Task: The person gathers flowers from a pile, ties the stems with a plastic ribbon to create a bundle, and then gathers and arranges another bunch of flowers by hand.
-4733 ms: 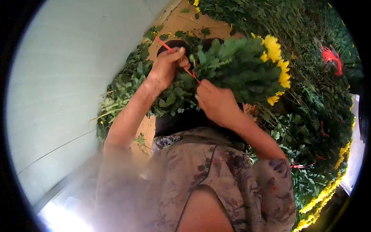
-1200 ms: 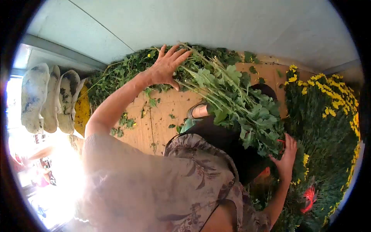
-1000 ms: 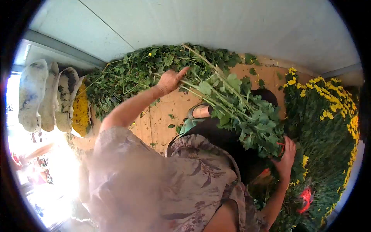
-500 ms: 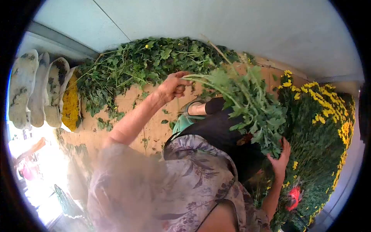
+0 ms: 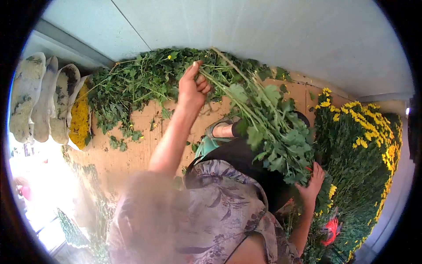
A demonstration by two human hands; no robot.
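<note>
A leafy bunch of green stems point(image 5: 272, 127) lies across my dark-trousered lap, its cut stem ends pointing up and left. My left hand point(image 5: 193, 88) is closed at the ends of some of these stems, thumb up. My right hand point(image 5: 311, 182) rests against the lower right end of the bunch, fingers apart around its leaves, beside a bit of red tie. Yellow flower heads point(image 5: 332, 192) show just right of my right hand.
Loose cut leaves and stems point(image 5: 149, 75) are heaped along the pale wall point(image 5: 263, 35). Bundled yellow flowers point(image 5: 373, 127) fill the right side, with red ties point(image 5: 332, 231) on them. Long white containers point(image 5: 27, 97), one holding yellow petals point(image 5: 80, 119), stand at the left. Cardboard point(image 5: 140, 132) covers the floor.
Earlier my hands worked a red tie around the bunch; since then it has been turned stems up-left. My left hand went from spread to closed on stems, and has lately moved up.
</note>
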